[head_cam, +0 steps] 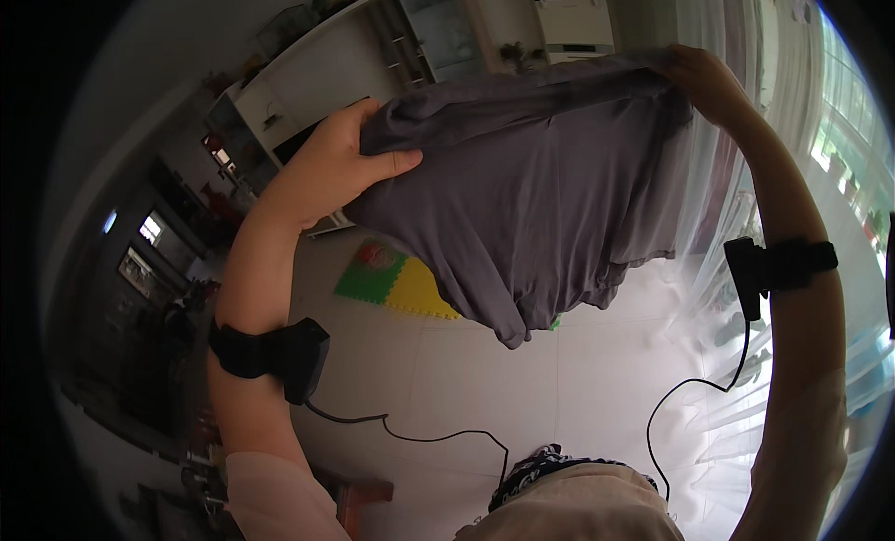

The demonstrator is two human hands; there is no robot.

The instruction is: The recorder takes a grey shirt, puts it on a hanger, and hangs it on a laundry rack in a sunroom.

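Observation:
A dark grey cloth garment (531, 184) hangs in the air before me, stretched between my two hands. My left hand (349, 146) grips its upper left corner, the thumb lying across the front of the fabric. At the upper right, my right hand (699, 80) pinches the opposite corner; its fingertips are partly hidden by the cloth. The lower edge falls in loose folds, and a sleeve-like end (514, 331) dangles lowest. Each forearm wears a black strapped device with a thin cable.
Green and yellow foam mats (419, 289) lie on the pale tiled floor (482, 373) beyond the garment. Sheer white curtains (762, 121) hang by the window at right. A white cabinet (321, 73) stands at the back left, a white appliance (573, 24) at the back.

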